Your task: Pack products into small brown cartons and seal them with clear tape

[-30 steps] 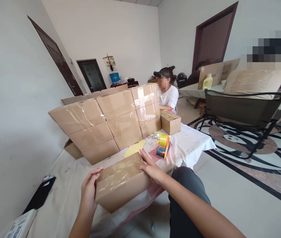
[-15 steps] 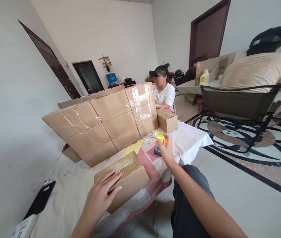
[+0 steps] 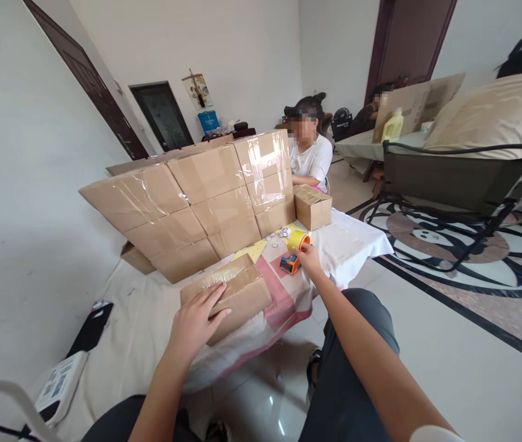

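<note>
My left hand [image 3: 203,313] lies flat with fingers spread on top of a closed cardboard box [image 3: 242,301], which has clear tape along its top. At the table's right part, my right hand [image 3: 309,256] grips a tape dispenser [image 3: 291,264] with an orange and dark body and a yellow roll. Its fingers are closed at the orange rim of the roll. The dispenser is at the tabletop, right of the box and apart from it. Whether its base touches the cloth I cannot tell.
A wall of stacked, taped boxes [image 3: 219,199] stands behind, with a small box [image 3: 313,209] at its right. A patterned cloth [image 3: 283,301] covers the table. A person in a white shirt [image 3: 313,161] sits beyond. A folding chair [image 3: 454,184] stands right, a black phone-like slab [image 3: 89,328] left.
The view has tilted, so the table appears higher. My right hand has closed on the dispenser's orange rim, and more of the dispenser shows. My left hand stays on the box.
</note>
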Demonstrator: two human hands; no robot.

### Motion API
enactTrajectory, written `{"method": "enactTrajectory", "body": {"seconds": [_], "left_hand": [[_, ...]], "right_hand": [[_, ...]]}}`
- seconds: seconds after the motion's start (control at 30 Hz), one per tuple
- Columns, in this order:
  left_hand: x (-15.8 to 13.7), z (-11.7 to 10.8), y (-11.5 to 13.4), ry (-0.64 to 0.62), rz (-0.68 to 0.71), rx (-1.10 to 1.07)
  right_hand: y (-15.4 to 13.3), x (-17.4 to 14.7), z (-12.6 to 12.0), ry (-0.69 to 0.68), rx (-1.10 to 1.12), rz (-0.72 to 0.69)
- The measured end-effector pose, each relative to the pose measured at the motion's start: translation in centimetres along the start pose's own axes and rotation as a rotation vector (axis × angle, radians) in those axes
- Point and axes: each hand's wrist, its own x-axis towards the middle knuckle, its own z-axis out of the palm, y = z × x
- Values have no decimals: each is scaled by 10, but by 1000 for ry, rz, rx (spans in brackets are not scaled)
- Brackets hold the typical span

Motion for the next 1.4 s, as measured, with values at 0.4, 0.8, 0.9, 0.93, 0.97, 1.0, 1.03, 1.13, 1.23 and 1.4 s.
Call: {"method": "enactTrajectory", "body": {"seconds": [0.4,0.8,0.9,0.93,0.97,1.0,1.03,1.13,1.23,1.4], "left_hand": [[-6,8,-2,206,156,61],[-1,1,15,84,66,153],[5,-2,23,76,36,202],[6,-2,26,103,42,211],[8,-1,30,154,51,215],[10,0,35,227,61,216],[11,1,41,314,73,211],[16,7,66,579,147,198],[25,13,97,610,336,176],[46,24,128,343,537,107]], "right_hand": [[-40,-25,-10,59,85,-319],[-38,-59,-13,-52,250,-275],[-44,-60,-16,-67,374,-257],[-47,-60,-17,-76,419,-238],[-49,-61,-18,-86,462,-211],[-50,-61,-18,-94,501,-183],[-52,-62,-18,-101,535,-159],[-56,-65,-17,-109,617,-132],[-61,-68,-15,-106,677,-103],[-68,-73,-11,-144,745,-33]]}}
